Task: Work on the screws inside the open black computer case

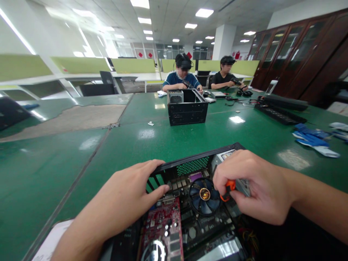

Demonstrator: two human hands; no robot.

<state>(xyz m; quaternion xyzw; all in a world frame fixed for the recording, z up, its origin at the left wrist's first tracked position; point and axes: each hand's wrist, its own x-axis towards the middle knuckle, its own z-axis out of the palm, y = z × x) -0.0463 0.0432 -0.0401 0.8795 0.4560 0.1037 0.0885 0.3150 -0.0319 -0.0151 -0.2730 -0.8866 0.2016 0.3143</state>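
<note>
An opened black computer case (201, 156) lies in front of me, its inside facing up. My left hand (136, 188) grips the far edge of the case, with the thumb inside above a red graphics card (168, 217). My right hand (252, 185) is closed around an orange-handled tool (230, 185), over the right side of the CPU fan (204, 194). The tool's working end is hidden, so I cannot tell its exact kind. Behind my right hand is the silver power supply (221, 156), partly covered.
A second black case (187, 112) stands further back on the green table (136, 141). Two people (182, 74) sit across from me holding tools. Blue-and-white gloves (312, 139) and a long black panel (280, 113) lie at the right.
</note>
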